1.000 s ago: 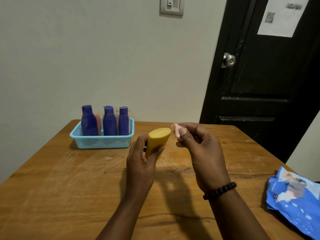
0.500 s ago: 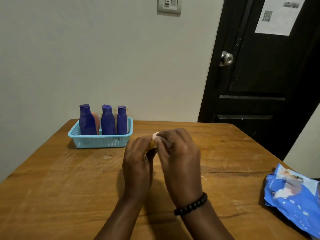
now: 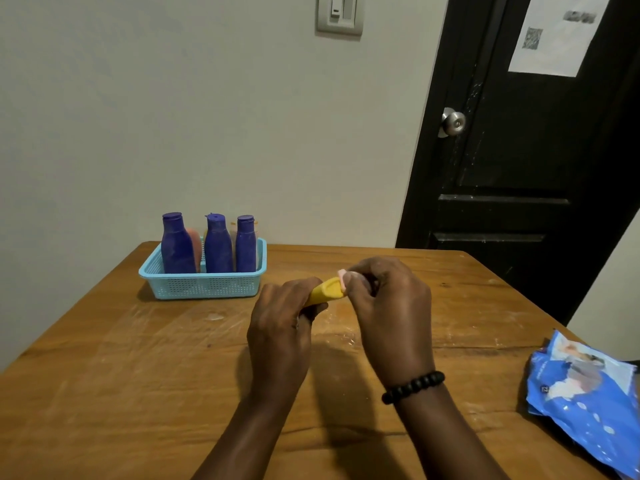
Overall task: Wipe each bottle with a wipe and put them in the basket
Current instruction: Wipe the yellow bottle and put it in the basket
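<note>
Since 0.5 s earlier, the right hand had slid its pinched wipe aside, exposing the yellow bottle gripped by the left hand above the counter, near the basket.

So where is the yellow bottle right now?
In the head view the yellow bottle is mid-table, held above the wood in the left hand, while the right hand presses a pink wipe on its end, right of the blue basket.
</note>
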The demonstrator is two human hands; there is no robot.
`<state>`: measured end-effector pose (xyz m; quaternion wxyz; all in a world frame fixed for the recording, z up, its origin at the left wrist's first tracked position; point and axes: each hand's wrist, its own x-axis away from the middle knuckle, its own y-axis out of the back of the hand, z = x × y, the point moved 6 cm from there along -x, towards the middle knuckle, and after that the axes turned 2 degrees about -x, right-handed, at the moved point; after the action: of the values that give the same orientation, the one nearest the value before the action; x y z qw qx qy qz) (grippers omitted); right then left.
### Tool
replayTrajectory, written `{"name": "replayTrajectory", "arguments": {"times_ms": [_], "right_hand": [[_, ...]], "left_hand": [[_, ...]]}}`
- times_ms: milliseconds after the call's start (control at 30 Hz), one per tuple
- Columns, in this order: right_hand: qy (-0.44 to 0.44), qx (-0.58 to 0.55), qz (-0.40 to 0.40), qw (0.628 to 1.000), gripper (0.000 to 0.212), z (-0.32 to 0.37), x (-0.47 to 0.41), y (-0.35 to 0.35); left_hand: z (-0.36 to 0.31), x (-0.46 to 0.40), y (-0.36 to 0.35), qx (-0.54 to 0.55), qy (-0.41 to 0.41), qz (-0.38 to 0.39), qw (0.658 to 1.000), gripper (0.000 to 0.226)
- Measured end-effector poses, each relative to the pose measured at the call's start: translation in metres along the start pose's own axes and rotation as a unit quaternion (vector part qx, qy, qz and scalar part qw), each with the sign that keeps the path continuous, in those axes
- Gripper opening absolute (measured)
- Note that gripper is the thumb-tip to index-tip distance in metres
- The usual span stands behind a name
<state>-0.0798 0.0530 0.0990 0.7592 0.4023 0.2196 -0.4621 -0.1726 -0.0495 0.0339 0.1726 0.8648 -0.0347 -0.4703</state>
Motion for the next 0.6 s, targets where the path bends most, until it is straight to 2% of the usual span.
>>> {"name": "replayTrajectory", "arguments": {"times_ms": [133,200,267,300,367,433,500,600], "right_hand": [[0.104,0.029,0.037,0.993,0.012,0.022,0.014,-0.006],[0.065,0.012,0.051,0.997,0.01,0.011,0.005,-0.005],[-0.04,-0.016,0.074,0.996,0.006,-0.017,-0.009,-0.004],[-0.092,-0.043,0.09,0.991,0.006,-0.032,-0.013,-0.004],[-0.157,-0.12,0.099,0.975,0.006,-0.05,-0.013,-0.005],[-0.155,-0.16,0.093,0.97,0.008,-0.05,-0.011,-0.007],[-0.142,-0.197,0.103,0.965,0.011,-0.046,-0.009,-0.012],[-0.104,-0.224,0.129,0.96,0.014,-0.034,-0.012,-0.022]], "left_hand": [[0.003,-0.001,-0.002,0.014,0.01,0.0,1.0,0.038],[0.0,-0.001,0.0,0.011,-0.001,0.009,1.0,0.037],[0.004,-0.001,0.002,0.06,0.05,0.013,0.997,0.03],[0.01,-0.001,0.002,0.112,0.112,0.013,0.987,0.027],[0.024,-0.003,-0.002,0.231,0.245,0.017,0.941,0.026],[0.031,-0.004,-0.01,0.327,0.323,0.028,0.888,0.034],[0.03,-0.006,-0.014,0.378,0.345,0.047,0.858,0.039],[0.025,-0.004,-0.018,0.387,0.311,0.1,0.862,0.031]]}}
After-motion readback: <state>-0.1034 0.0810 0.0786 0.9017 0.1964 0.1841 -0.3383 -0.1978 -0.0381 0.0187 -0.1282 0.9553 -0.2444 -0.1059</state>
